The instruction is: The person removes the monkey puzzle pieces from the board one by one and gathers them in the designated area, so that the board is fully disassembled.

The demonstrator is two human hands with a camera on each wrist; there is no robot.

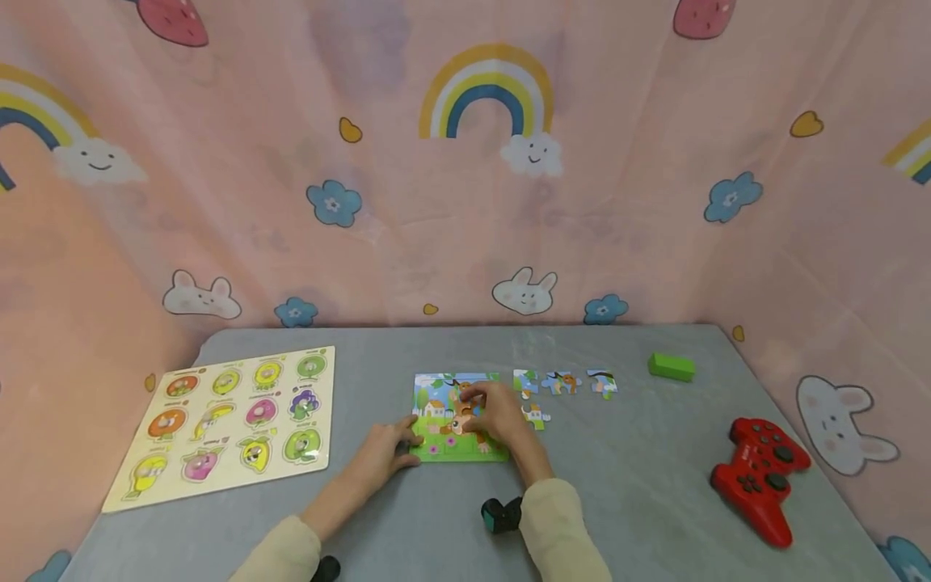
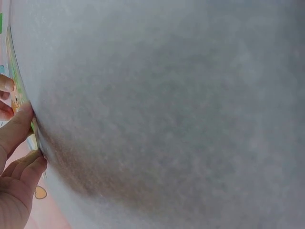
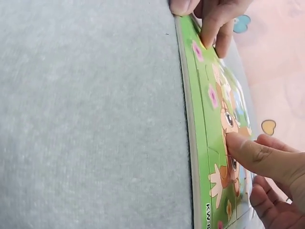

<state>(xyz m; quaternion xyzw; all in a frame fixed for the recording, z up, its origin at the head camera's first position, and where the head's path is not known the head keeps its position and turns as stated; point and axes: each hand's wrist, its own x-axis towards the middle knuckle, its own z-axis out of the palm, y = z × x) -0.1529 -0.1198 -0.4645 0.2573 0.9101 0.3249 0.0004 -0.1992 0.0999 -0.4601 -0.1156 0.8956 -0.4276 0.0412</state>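
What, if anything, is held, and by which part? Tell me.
The left hand grips the puzzle by its left edge; the right hand touches its picture; whether it pinches anything is unclear.

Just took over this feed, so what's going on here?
Someone is working on a jigsaw puzzle. Their left hand holds its left edge; their right hand touches its top face, though whether it pinches a piece isn't clear. Several loose pieces lie to its right, not yet placed. A fruit board, green block and red controller sit untouched.
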